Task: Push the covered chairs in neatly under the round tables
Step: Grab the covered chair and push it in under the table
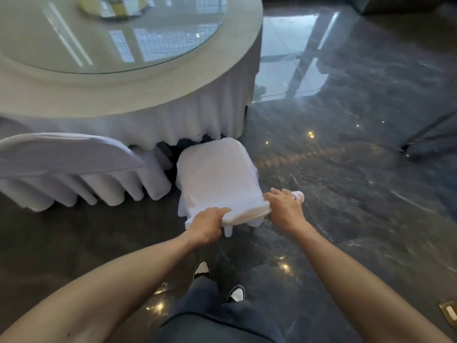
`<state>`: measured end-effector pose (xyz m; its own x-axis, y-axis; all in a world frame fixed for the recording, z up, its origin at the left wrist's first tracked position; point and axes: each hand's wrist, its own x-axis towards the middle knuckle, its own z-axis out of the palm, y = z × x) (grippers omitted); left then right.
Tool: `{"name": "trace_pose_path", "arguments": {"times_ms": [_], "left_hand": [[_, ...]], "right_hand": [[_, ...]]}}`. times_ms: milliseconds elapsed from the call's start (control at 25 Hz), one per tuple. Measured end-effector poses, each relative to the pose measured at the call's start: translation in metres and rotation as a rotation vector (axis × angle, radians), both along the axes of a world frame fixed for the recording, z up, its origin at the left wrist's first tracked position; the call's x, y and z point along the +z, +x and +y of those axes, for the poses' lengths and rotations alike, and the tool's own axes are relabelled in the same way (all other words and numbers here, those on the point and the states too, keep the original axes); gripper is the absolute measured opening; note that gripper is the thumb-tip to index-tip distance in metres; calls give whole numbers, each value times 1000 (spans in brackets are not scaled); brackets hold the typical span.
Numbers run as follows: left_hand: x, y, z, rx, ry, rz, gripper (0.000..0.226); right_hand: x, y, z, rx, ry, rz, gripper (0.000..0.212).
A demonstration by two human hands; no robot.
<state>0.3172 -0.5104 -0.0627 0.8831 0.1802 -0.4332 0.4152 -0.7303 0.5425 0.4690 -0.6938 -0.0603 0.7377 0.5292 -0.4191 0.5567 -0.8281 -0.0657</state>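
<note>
Both hands clamp the top edge of one covered chair's back: our left hand [207, 225] curls its fingers over the left corner, our right hand [284, 206] closes on the right corner, pinching white cover fabric. That covered chair [217, 174] sits at the rim of one round table [138, 95], seat front just meeting the hanging white skirt [197, 115], the rest out on the dark polished floor [346, 169]. We count two covered chairs: a second chair [61, 154] stands to the left, close against the skirt. One glass turntable [111, 33] lies on the tabletop. Two shoes [201, 268] show below, between our two bare forearms. One brass floor plate [448, 311] sits at the lower right edge.
</note>
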Motion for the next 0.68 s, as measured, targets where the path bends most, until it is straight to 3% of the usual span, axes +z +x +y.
{"name": "trace_pose_path", "arguments": {"times_ms": [240, 680], "left_hand": [[6, 12, 37, 85, 115, -40, 48], [20, 94, 197, 129, 233, -72, 46]], "right_hand": [[-1, 9, 37, 78, 48, -107, 22], [6, 76, 197, 4, 102, -171, 24]]}}
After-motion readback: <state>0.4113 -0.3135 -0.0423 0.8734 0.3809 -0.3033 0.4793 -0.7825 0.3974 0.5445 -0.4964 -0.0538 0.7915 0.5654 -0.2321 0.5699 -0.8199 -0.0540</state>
